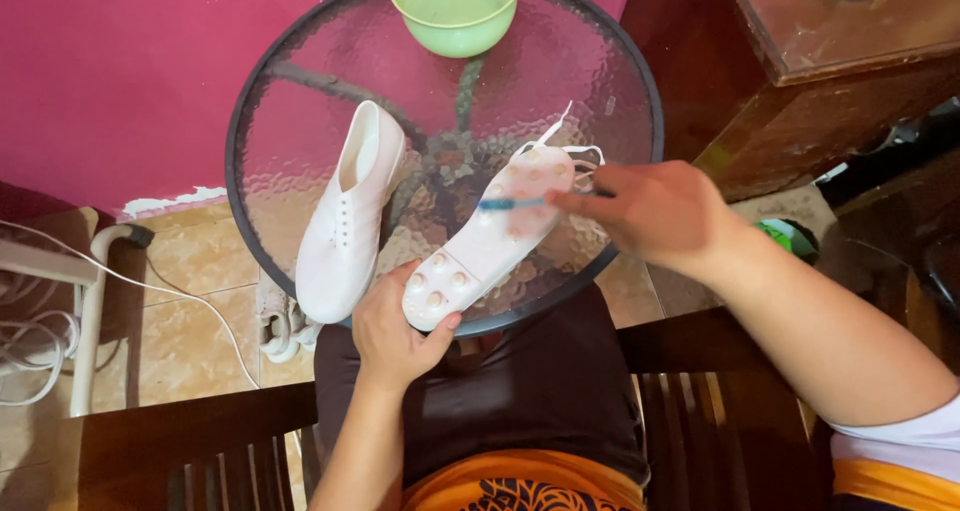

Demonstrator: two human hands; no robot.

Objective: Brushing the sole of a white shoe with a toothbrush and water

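My left hand (395, 331) grips the heel of a white shoe (490, 236) turned sole up over the near edge of the round glass table (610, 81). The sole has small round studs, and white laces hang from its far end. My right hand (655, 211) holds a blue toothbrush (510, 203) whose head lies across the middle of the sole. A second white shoe (350, 216) lies upright on the table to the left, its toe over the rim.
A light green plastic bowl (457, 9) stands at the table's far edge. Dark wooden furniture (800, 81) is on the right, white cables (40, 321) on the tiled floor at left, and wooden chair arms (190, 431) flank my lap.
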